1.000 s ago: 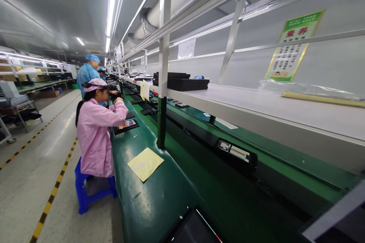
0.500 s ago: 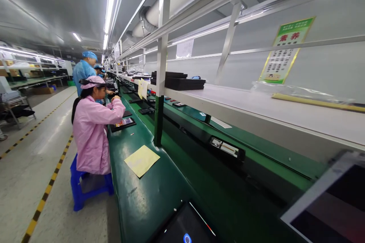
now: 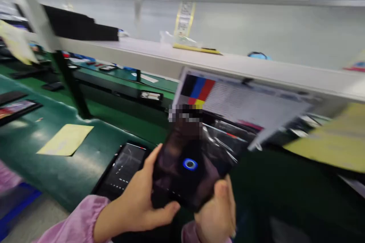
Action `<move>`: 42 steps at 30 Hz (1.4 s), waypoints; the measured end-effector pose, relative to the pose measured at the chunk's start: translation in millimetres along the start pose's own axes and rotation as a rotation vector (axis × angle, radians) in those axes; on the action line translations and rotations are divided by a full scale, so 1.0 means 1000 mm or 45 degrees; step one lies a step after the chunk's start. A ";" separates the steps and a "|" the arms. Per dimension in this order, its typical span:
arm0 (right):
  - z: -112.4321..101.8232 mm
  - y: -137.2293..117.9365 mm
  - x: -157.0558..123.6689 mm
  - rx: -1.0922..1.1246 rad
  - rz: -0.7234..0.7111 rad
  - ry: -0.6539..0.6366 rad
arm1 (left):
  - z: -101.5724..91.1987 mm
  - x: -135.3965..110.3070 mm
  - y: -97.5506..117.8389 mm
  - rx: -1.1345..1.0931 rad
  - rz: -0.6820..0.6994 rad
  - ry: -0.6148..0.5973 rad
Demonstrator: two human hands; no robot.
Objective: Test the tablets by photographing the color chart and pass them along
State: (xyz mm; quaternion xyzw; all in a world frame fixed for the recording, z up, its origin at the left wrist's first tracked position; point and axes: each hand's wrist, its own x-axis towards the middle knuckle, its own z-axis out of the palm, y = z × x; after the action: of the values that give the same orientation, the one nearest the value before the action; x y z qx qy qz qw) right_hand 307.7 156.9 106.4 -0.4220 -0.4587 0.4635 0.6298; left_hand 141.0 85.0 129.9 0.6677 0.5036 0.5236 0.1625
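Note:
A dark tablet (image 3: pixel 182 186) with a glowing blue ring on its screen is held up, tilted, in front of me. My left hand (image 3: pixel 139 197) grips its left edge, thumb along the lower edge. My right hand (image 3: pixel 218 208) is closed around its lower right corner. Glossy, film-like reflections cross the upper right of the tablet; blur hides where its far edge ends. To the left, a second tablet (image 3: pixel 125 170) with a lit dark screen lies on the green bench (image 3: pixel 111 140).
A yellow sheet (image 3: pixel 67 139) lies on the bench at left. Behind the tablet hangs a board with colour blocks (image 3: pixel 196 89), below a white shelf (image 3: pixel 154 54) bearing black trays (image 3: pixel 82 26). More yellow paper (image 3: pixel 333 140) is at right. A dark post (image 3: pixel 70 87) rises at left.
My view has swung right and down toward the bench. Both hands, out of view before, now show holding the tablet. The seated co-worker has nearly left the view at the left.

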 end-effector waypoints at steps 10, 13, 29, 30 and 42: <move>0.003 -0.008 -0.009 0.405 0.133 0.122 | 0.016 -0.021 0.006 0.278 -0.116 0.155; -0.003 -0.003 -0.010 0.403 0.074 0.006 | 0.020 -0.019 0.010 0.299 -0.103 0.208; -0.008 -0.003 -0.007 0.193 -0.023 -0.111 | 0.028 -0.012 0.022 0.272 -0.163 0.264; -0.008 -0.003 -0.007 0.188 -0.021 -0.117 | 0.028 -0.012 0.024 0.283 -0.176 0.265; -0.007 -0.005 -0.008 0.196 -0.031 -0.117 | 0.024 -0.011 0.016 0.362 -0.090 0.246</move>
State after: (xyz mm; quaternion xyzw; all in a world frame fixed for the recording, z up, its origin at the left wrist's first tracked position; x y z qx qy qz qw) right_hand 314.6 147.9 107.8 -0.3451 -0.4551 0.5086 0.6442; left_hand 170.0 76.4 126.6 0.6123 0.6090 0.5029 0.0357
